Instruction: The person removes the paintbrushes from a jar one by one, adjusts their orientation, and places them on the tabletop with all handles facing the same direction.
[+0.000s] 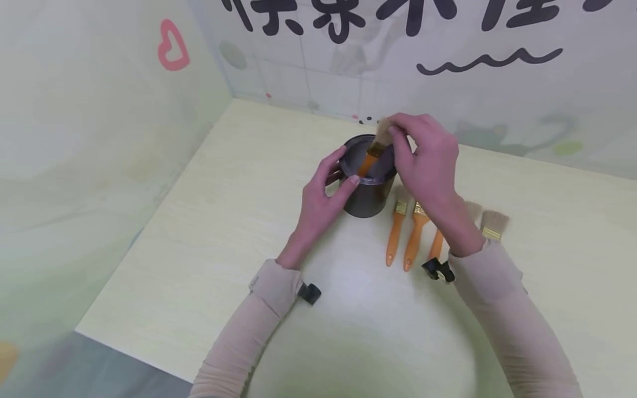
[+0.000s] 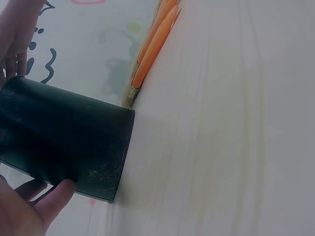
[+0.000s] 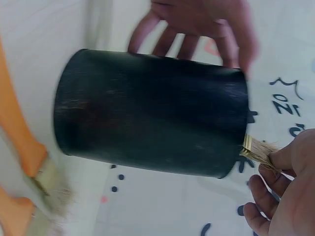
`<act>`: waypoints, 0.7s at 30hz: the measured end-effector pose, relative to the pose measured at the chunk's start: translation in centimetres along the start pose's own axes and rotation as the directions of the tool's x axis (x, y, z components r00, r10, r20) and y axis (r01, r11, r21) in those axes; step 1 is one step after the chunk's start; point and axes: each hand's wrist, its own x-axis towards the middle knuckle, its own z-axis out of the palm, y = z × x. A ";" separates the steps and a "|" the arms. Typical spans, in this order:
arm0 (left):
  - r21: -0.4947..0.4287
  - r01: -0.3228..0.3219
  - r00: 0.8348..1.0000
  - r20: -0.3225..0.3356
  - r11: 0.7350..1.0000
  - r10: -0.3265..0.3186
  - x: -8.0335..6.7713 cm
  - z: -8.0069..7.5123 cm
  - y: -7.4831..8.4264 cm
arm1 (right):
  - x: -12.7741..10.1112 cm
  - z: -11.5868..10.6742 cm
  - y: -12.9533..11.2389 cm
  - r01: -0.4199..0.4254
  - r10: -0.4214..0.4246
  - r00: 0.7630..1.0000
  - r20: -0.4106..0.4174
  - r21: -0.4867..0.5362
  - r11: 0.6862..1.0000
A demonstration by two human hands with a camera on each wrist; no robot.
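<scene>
A dark, round can (image 1: 366,199) stands upright on the table, its top uncovered. My left hand (image 1: 325,185) holds it from the left, thumb on the near rim and fingers around the far side. Handle down inside the can is a paintbrush (image 1: 369,163) with an orange handle; its bristles (image 3: 266,153) stick out over the rim. My right hand (image 1: 429,157) pinches those bristles between thumb and fingers. In the left wrist view the can (image 2: 64,137) appears tilted, with left fingertips (image 2: 61,196) against its wall. The handle's lower end is hidden in the can.
Several more paintbrushes lie right of the can, among them a narrow brush (image 1: 394,235) and a wider brush (image 1: 415,240). Another brush (image 1: 494,224) is partly covered by the right forearm. A printed wall (image 1: 318,77) rises behind the table (image 1: 199,265).
</scene>
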 end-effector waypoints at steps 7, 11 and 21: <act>-0.007 0.007 1.000 0.005 1.000 -0.007 0.0 -0.1 0.0 | 1.5 -1.2 -0.8 -0.030 0.034 0.998 -0.061 0.071 0.997; -0.012 0.013 1.000 0.004 1.000 -0.012 -0.1 -0.1 0.0 | 2.1 -1.9 -0.9 -0.016 0.023 0.997 -0.072 0.091 0.996; 0.007 0.016 1.000 -0.012 1.000 -0.016 0.1 0.1 -2.8 | 2.9 -3.6 -2.6 -0.022 0.036 0.992 -0.123 0.118 0.993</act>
